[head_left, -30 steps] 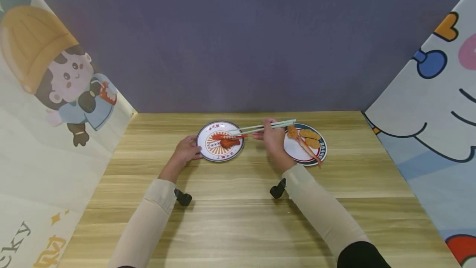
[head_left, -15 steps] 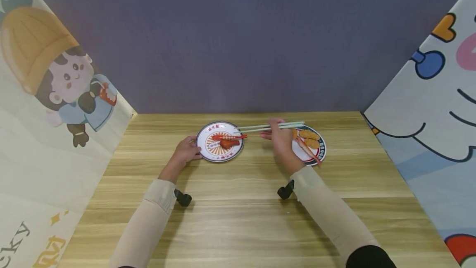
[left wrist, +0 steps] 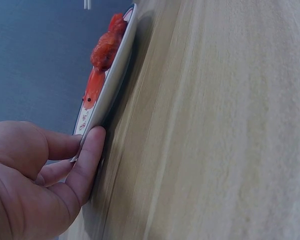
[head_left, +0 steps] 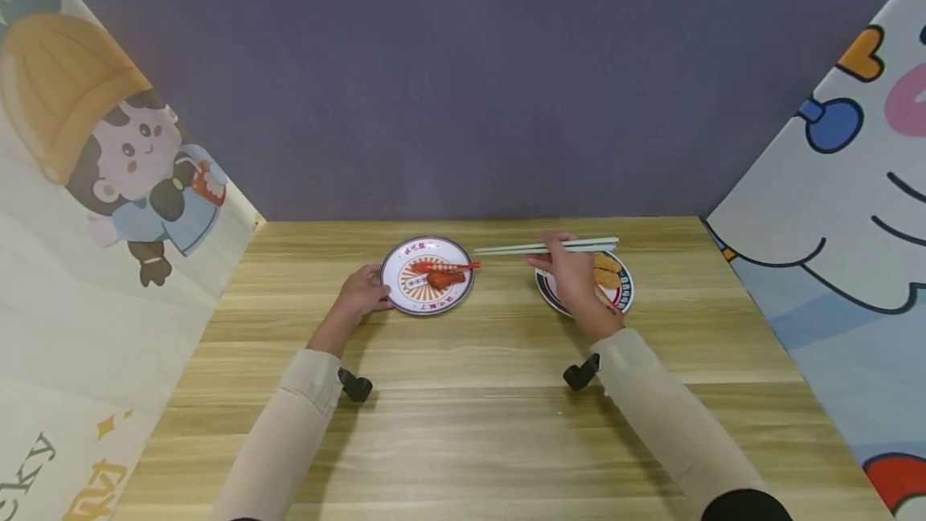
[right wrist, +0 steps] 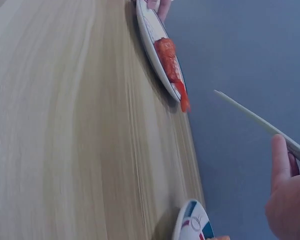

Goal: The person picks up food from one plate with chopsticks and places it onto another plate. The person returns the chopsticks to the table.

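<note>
My left hand [head_left: 364, 291] pinches the left rim of a white plate [head_left: 394, 284] with a sunburst pattern, thumb above and fingers beneath in the left wrist view. On this plate lie a red shrimp [head_left: 463, 266] and a browned chicken piece [head_left: 445, 280]. My right hand [head_left: 573, 273] grips a pair of pale green chopsticks [head_left: 510, 249], their tips pointing left with nothing between them. It is above a second plate [head_left: 547, 289] with a dark patterned rim, hiding much of it. Golden breaded pieces [head_left: 607, 270] show on that plate beside the hand.
Both plates are on a wood-grain table [head_left: 463, 424]. A dark grey-blue wall [head_left: 463, 87] stands behind it. Printed cartoon panels [head_left: 87, 280] flank the table on both sides. Black wrist cameras [head_left: 581, 373] stick out from the cuffs.
My right hand with the chopsticks has moved right, away from the left plate and over the right one. The left hand and both plates stay about where they were.
</note>
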`<state>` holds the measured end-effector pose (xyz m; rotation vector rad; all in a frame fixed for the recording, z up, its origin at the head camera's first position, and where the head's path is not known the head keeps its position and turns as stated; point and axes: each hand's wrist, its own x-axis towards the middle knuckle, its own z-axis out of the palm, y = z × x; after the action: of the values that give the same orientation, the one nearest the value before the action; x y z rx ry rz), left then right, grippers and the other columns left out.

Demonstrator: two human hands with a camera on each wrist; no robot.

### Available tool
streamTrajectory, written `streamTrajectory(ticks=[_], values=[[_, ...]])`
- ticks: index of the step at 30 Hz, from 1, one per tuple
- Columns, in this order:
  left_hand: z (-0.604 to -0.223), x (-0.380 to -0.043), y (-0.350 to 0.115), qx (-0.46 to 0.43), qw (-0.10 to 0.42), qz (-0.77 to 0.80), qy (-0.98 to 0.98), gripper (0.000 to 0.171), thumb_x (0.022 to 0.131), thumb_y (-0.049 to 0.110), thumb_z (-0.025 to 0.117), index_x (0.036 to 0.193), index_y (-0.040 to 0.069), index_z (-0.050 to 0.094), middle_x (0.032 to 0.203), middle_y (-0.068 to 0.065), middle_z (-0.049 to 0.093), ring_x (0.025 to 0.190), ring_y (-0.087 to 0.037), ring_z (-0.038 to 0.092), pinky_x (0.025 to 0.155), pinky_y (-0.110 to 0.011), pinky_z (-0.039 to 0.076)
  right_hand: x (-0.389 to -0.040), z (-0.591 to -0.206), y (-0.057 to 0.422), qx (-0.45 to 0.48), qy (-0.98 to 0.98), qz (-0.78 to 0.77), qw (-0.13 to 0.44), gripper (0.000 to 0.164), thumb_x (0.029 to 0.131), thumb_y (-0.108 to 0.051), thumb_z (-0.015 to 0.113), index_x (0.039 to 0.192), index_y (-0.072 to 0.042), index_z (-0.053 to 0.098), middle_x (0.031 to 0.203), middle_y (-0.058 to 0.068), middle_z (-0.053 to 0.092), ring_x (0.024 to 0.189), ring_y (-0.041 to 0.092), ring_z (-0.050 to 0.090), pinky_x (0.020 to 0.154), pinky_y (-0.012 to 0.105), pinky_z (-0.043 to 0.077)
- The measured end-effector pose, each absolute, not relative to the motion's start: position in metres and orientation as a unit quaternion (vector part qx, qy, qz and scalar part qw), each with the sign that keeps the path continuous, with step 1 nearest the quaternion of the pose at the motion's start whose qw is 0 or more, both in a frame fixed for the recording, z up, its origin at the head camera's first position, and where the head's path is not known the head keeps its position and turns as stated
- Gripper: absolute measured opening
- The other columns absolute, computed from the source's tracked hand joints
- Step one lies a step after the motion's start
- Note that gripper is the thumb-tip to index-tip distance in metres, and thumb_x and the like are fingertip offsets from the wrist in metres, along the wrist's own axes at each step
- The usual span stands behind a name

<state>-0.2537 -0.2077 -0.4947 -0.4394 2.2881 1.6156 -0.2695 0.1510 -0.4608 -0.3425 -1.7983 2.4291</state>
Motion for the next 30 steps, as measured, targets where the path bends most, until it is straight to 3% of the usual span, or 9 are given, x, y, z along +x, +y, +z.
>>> streamTrajectory(ticks=[7, 12, 16, 30], values=[[-0.496, -0.254, -0.208, -0.157, 0.153, 0.563, 0.796, 0.064, 0.100, 0.001, 0.056, 0.159, 0.008, 0.032, 0.130, -0.022, 0.050, 0.080, -0.014, 0.065, 0.076, -0.023, 0.067, -0.265, -0.457, 0.177, -0.129, -0.603, 0.786, 0.036, 0.012, 0.101, -0.012, 0.058, 0.105, -0.002, 0.054, 0.083, -0.001, 0.071, 0.064, 0.012, 0.075, 0.069, 0.025, 0.068], [-0.498, -0.255, -0.208, -0.155, 0.150, 0.562, 0.798, 0.064, 0.100, 0.001, 0.057, 0.159, 0.009, 0.032, 0.128, -0.022, 0.051, 0.081, -0.015, 0.065, 0.075, -0.022, 0.067, -0.255, -0.450, 0.199, -0.101, -0.627, 0.771, 0.054, 0.014, 0.104, -0.016, 0.054, 0.107, -0.002, 0.052, 0.080, 0.003, 0.076, 0.062, 0.016, 0.075, 0.061, 0.025, 0.067], [-0.497, -0.255, -0.208, -0.154, 0.148, 0.563, 0.799, 0.064, 0.100, 0.001, 0.057, 0.159, 0.009, 0.033, 0.125, -0.020, 0.051, 0.080, -0.014, 0.065, 0.075, -0.022, 0.067, -0.249, -0.445, 0.216, -0.097, -0.627, 0.770, 0.070, 0.016, 0.104, -0.018, 0.058, 0.103, -0.003, 0.053, 0.078, 0.008, 0.075, 0.062, 0.020, 0.076, 0.061, 0.031, 0.067], [-0.499, -0.256, -0.208, -0.160, 0.148, 0.563, 0.797, 0.064, 0.099, 0.001, 0.057, 0.158, 0.011, 0.034, 0.125, -0.019, 0.050, 0.080, -0.015, 0.065, 0.075, -0.023, 0.067, -0.231, -0.440, 0.268, -0.090, -0.665, 0.733, 0.106, 0.012, 0.104, -0.014, 0.056, 0.098, -0.004, 0.056, 0.073, -0.001, 0.071, 0.057, 0.013, 0.073, 0.057, 0.024, 0.066]])
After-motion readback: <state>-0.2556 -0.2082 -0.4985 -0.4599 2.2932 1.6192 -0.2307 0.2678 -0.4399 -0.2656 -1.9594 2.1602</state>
